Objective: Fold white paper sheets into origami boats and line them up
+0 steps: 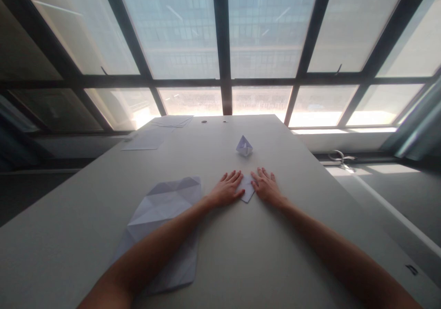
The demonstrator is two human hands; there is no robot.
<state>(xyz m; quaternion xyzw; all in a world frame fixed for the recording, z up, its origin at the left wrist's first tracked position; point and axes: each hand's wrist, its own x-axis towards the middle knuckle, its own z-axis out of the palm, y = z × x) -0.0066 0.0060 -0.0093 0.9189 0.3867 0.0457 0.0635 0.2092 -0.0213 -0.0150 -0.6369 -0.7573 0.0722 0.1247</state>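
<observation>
A small folded piece of white paper (247,190) lies flat on the white table (241,254), one pointed corner toward me. My left hand (227,189) rests on its left side, fingers stretched out and the thumb on the paper. Across from it, my right hand (267,187) touches the right edge with its fingers spread. Parts of the paper are hidden under both hands. Just beyond stands a folded paper boat (244,146). A large creased sheet (165,201) lies at the left, partly covered by my left forearm.
Flat white sheets (146,139) lie at the table's far left. Near the far edge are two small round holes, one of them a cable hole (204,122). Tall windows (186,33) rise behind. On the right, a white cable (341,157) lies beyond the table edge.
</observation>
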